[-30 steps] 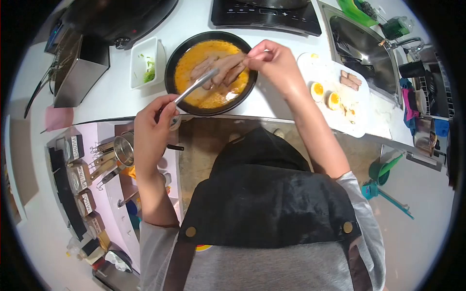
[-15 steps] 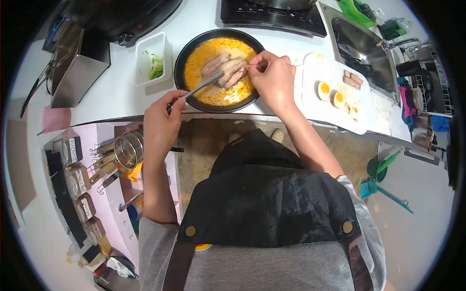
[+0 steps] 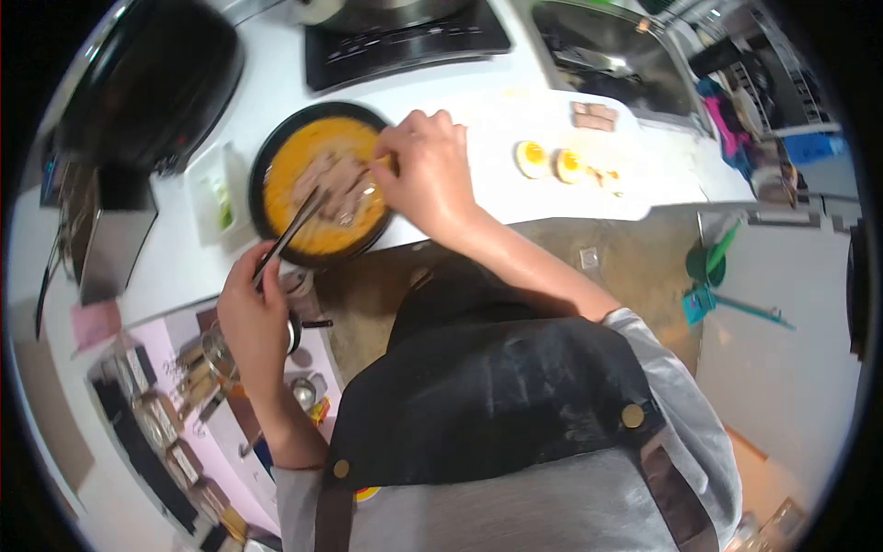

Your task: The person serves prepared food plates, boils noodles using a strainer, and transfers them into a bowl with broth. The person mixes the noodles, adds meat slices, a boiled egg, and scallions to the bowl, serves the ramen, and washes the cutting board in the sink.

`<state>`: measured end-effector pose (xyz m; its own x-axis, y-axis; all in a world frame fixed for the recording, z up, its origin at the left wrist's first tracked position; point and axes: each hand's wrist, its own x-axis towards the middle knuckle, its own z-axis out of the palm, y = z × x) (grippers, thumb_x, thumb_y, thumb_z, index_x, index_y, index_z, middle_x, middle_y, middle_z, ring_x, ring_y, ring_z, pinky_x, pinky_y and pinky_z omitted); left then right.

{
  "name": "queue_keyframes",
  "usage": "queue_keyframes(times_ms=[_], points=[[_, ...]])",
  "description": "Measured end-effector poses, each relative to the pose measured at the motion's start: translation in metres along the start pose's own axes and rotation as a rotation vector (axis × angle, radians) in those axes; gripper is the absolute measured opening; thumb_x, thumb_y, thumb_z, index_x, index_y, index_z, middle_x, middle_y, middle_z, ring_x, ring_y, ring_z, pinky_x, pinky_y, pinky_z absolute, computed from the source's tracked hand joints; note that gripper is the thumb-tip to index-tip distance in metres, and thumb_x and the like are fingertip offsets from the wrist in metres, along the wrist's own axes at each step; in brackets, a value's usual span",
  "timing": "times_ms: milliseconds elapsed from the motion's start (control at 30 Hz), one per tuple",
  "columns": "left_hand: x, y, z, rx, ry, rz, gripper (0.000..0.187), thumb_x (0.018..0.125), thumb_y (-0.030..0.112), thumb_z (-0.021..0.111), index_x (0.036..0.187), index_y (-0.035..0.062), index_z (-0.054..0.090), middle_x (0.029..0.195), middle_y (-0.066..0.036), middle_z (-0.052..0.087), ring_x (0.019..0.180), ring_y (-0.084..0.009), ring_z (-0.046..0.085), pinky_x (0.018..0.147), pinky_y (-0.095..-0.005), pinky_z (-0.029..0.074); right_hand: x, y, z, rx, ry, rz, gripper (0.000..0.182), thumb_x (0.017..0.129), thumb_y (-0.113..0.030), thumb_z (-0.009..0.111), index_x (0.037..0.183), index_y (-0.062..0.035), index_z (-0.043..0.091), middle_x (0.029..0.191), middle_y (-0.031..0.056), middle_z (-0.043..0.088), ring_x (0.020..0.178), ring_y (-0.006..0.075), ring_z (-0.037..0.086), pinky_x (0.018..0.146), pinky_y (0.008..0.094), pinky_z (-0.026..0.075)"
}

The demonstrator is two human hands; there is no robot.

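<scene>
A black bowl point(image 3: 258, 204) of orange-yellow broth point(image 3: 287, 166) stands near the counter's front edge, with sliced meat point(image 3: 338, 179) lying in the middle of it. My left hand point(image 3: 255, 317) is closed around slim dark metal tongs point(image 3: 291, 227), whose tips reach the meat. Over the bowl's right rim is my right hand point(image 3: 428, 175), its fingers bent and pinched at the broth's edge beside the meat. Blur and the fingers hide what, if anything, they hold.
Two egg halves point(image 3: 570, 166) and small meat pieces point(image 3: 594, 117) lie on a white board point(image 3: 501, 195) to the right. A white container point(image 3: 200, 196) with chopped greens sits left of the bowl. Behind are an induction cooker point(image 3: 405, 51), a black pot point(image 3: 152, 83) and a sink point(image 3: 681, 87).
The view has turned, so the counter things appear further left. My right fingers have come off the meat slices toward the bowl's rim. The tongs remain at the meat.
</scene>
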<state>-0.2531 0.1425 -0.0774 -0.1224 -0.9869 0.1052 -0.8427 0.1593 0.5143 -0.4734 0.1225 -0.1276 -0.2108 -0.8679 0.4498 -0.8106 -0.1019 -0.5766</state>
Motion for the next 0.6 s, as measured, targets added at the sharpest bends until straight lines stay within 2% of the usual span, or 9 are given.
queue_keyframes(times_ms=[67, 100, 200, 267, 300, 333, 367, 433, 600], points=[[0.005, 0.009, 0.007, -0.064, 0.01, -0.017, 0.019, 0.085, 0.009, 0.055, 0.102, 0.0018, 0.061, 0.089, -0.016, 0.064, 0.079, -0.0259, 0.062, 0.073, -0.0317, 0.046, 0.001, 0.016, -0.022, 0.059, 0.04, -0.005, 0.008, 0.066, -0.01, 0.067, 0.073, -0.01, 0.063, 0.077, 0.0076, 0.053, 0.082, 0.0281, 0.048, 0.075, 0.0376, 0.037], [0.007, 0.027, 0.004, -0.101, -0.037, -0.123, 0.019, 0.086, 0.009, 0.054, 0.102, 0.001, 0.061, 0.087, -0.015, 0.064, 0.077, -0.0205, 0.061, 0.072, -0.0304, 0.046, 0.003, 0.03, -0.034, 0.073, 0.064, 0.011, 0.008, 0.066, -0.009, 0.067, 0.074, -0.0092, 0.063, 0.078, 0.0084, 0.054, 0.082, 0.0285, 0.049, 0.076, 0.0377, 0.037], [0.021, 0.054, 0.018, -0.242, -0.117, 0.0, 0.019, 0.087, 0.009, 0.053, 0.101, 0.0005, 0.061, 0.084, -0.014, 0.064, 0.075, -0.0155, 0.06, 0.071, -0.0288, 0.045, 0.004, 0.098, -0.073, 0.111, 0.12, 0.116, 0.006, 0.068, -0.007, 0.064, 0.074, -0.0076, 0.065, 0.082, 0.0111, 0.058, 0.089, 0.0314, 0.05, 0.081, 0.0402, 0.039], [0.039, 0.088, 0.042, -0.248, -0.25, 0.161, 0.021, 0.087, 0.014, 0.052, 0.101, -0.0004, 0.061, 0.082, -0.013, 0.064, 0.073, -0.0178, 0.06, 0.07, -0.0278, 0.045, -0.001, 0.152, -0.103, -0.046, 0.142, 0.267, 0.009, 0.069, -0.008, 0.065, 0.077, -0.0057, 0.067, 0.083, 0.0135, 0.06, 0.086, 0.0315, 0.055, 0.081, 0.0397, 0.043], [0.049, 0.107, 0.057, -0.248, -0.333, 0.217, 0.023, 0.087, 0.015, 0.052, 0.1, -0.0007, 0.061, 0.081, -0.012, 0.064, 0.072, -0.0193, 0.061, 0.069, -0.0277, 0.045, -0.003, 0.17, -0.119, -0.004, 0.16, 0.354, 0.011, 0.069, -0.009, 0.066, 0.078, -0.0045, 0.067, 0.082, 0.0142, 0.061, 0.083, 0.0306, 0.057, 0.079, 0.0379, 0.044], [0.058, 0.127, 0.074, -0.227, -0.41, 0.191, 0.024, 0.087, 0.016, 0.052, 0.1, -0.0008, 0.061, 0.08, -0.012, 0.064, 0.072, -0.0201, 0.061, 0.069, -0.0281, 0.045, -0.005, 0.188, -0.133, 0.039, 0.176, 0.441, 0.012, 0.069, -0.01, 0.066, 0.079, -0.0033, 0.068, 0.08, 0.0149, 0.062, 0.08, 0.0297, 0.059, 0.077, 0.0362, 0.046], [0.069, 0.144, 0.091, -0.205, -0.486, 0.166, 0.025, 0.086, 0.017, 0.052, 0.1, -0.001, 0.062, 0.079, -0.012, 0.064, 0.071, -0.0209, 0.061, 0.069, -0.0285, 0.045, -0.009, 0.211, -0.141, -0.066, 0.181, 0.466, 0.013, 0.069, -0.011, 0.067, 0.079, -0.0027, 0.068, 0.079, 0.0153, 0.062, 0.076, 0.0288, 0.06, 0.074, 0.0353, 0.047], [0.098, 0.152, 0.144, -0.232, -0.6, 0.259, 0.024, 0.085, 0.017, 0.053, 0.099, 0.0, 0.064, 0.076, -0.011, 0.064, 0.07, -0.0197, 0.061, 0.068, -0.0294, 0.045, -0.016, 0.252, -0.15, -0.13, 0.148, 0.574, 0.014, 0.069, -0.015, 0.068, 0.076, -0.0022, 0.068, 0.075, 0.0153, 0.063, 0.07, 0.0278, 0.061, 0.07, 0.035, 0.048], [0.122, 0.196, 0.194, -0.202, -0.737, 0.172, 0.024, 0.084, 0.018, 0.055, 0.097, 0.0016, 0.066, 0.075, -0.009, 0.065, 0.069, -0.0171, 0.061, 0.067, -0.0288, 0.046, -0.019, 0.273, -0.156, -0.067, 0.069, 0.601, 0.016, 0.069, -0.017, 0.067, 0.076, -0.0026, 0.068, 0.075, 0.0145, 0.064, 0.069, 0.0274, 0.062, 0.069, 0.0361, 0.048]])
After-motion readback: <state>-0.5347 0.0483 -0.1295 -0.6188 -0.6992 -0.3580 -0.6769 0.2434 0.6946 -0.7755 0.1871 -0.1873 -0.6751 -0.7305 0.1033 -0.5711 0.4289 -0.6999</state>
